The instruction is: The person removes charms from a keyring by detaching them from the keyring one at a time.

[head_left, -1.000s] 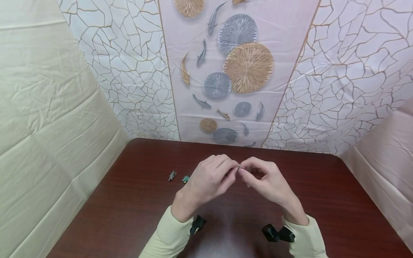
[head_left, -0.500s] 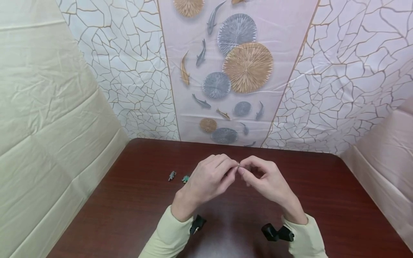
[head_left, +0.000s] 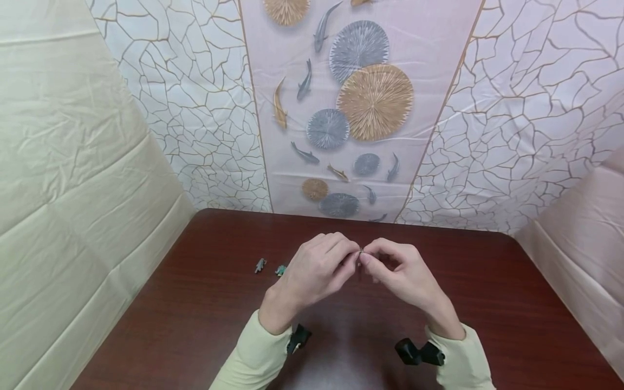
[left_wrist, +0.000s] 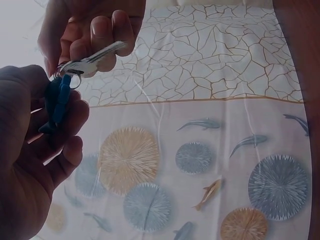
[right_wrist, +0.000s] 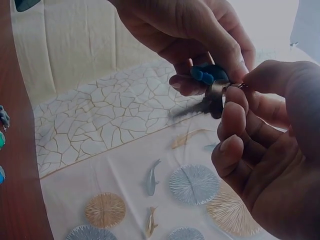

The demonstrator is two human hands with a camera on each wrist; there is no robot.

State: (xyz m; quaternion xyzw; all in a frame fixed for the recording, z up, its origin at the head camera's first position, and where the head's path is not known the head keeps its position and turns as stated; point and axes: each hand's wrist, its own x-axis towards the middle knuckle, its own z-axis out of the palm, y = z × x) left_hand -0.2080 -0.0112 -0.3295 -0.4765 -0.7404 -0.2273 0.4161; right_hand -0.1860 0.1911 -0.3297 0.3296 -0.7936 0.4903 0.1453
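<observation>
My left hand (head_left: 312, 268) and right hand (head_left: 409, 276) meet fingertip to fingertip above the table. In the left wrist view, the left fingers hold a small blue figure-shaped charm (left_wrist: 61, 100) at a metal key ring (left_wrist: 75, 80). The right thumb and forefinger pinch the ring from the other side. A silver key (left_wrist: 95, 59) hangs from the ring beside the curled right fingers. In the right wrist view the key (right_wrist: 195, 107) is dark and blurred, and the blue charm (right_wrist: 210, 75) shows beneath the left thumb. Fingertips partly hide the ring.
On the dark red wooden table (head_left: 205, 314), a small grey figure (head_left: 260, 265) and a green one (head_left: 280, 270) lie left of the hands. The right wrist view also catches a blue piece (right_wrist: 1, 175) at its edge. Patterned cloth (head_left: 336, 162) hangs behind the table.
Both hands stay nearly in place with small fingertip shifts. The ring between them has turned slightly, and a thin blurred thing now shows just below the fingertips.
</observation>
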